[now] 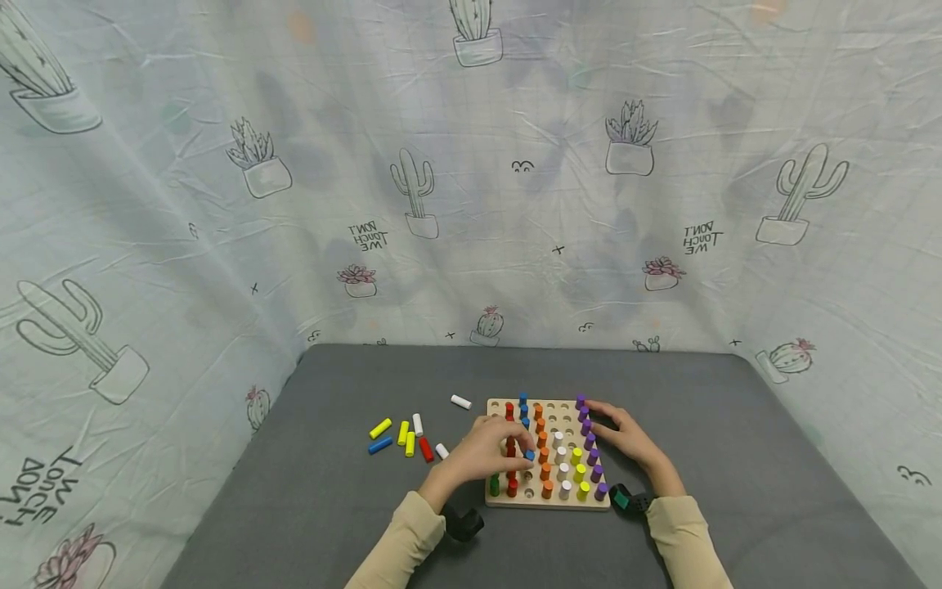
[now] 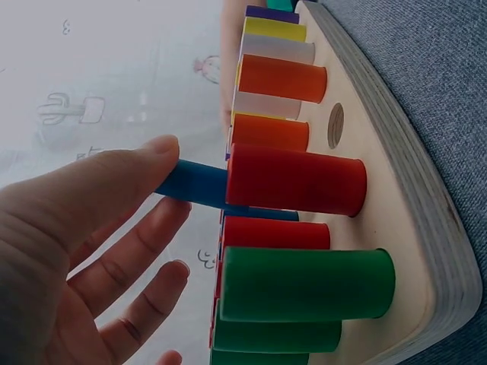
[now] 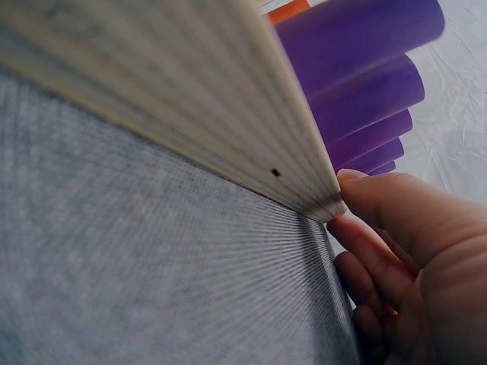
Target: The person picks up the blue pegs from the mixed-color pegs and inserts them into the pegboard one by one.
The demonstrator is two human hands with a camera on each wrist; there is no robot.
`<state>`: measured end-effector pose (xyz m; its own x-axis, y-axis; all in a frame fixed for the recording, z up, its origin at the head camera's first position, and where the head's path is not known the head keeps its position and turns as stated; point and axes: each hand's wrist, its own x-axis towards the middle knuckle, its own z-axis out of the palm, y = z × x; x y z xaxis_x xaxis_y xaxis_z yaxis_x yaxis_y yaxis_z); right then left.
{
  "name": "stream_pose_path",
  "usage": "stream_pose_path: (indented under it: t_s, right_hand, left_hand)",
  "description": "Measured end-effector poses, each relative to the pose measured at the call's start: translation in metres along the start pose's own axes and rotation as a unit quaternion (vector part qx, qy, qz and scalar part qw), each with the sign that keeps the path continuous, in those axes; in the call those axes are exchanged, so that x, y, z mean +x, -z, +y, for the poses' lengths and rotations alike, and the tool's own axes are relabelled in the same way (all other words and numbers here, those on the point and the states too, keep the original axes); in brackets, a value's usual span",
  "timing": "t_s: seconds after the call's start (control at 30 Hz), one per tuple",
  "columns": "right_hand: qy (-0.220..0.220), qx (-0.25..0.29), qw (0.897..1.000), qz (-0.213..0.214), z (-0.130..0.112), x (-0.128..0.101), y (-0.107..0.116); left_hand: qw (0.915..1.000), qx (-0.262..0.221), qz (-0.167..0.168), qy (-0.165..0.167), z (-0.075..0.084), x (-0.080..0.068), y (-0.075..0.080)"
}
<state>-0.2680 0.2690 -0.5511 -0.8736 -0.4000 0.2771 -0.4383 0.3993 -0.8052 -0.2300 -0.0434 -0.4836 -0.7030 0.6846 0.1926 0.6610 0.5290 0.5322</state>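
A wooden pegboard [image 1: 548,497] lies on the grey table, with columns of red, blue, orange, white, yellow and purple pegs standing in it. My left hand [image 1: 487,455] is over its left part and pinches a blue peg [image 1: 529,455] at the fingertips. In the left wrist view the blue peg [image 2: 194,182] lies under my thumb [image 2: 114,186], behind a red peg [image 2: 297,181] and above green pegs [image 2: 304,283]. My right hand [image 1: 625,438] rests against the board's right side beside the purple pegs [image 1: 591,446]. Its thumb [image 3: 380,194] touches the board's edge [image 3: 190,99].
Several loose pegs lie on the table left of the board: a white one [image 1: 460,402], a yellow one [image 1: 380,428], a blue one [image 1: 379,445] and a red one [image 1: 426,449]. A cactus-print cloth [image 1: 471,204] walls the back and sides. The grey table edge runs close to the cloth.
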Motion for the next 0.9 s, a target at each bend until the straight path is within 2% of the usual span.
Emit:
stream_pose_path:
  t_s: [0.63, 0.9]
  right_hand:
    - [-0.009, 0.006, 1.0, -0.004, -0.0035, 0.0, 0.0007]
    - [-0.012, 0.007, 1.0, -0.004, -0.0017, 0.0012, 0.0003]
  left_hand:
    - [0.9999, -0.003, -0.014, -0.005, -0.0007, -0.0052, -0.0037]
    - [0.9998, 0.016, -0.011, 0.0, -0.0016, -0.004, -0.0059]
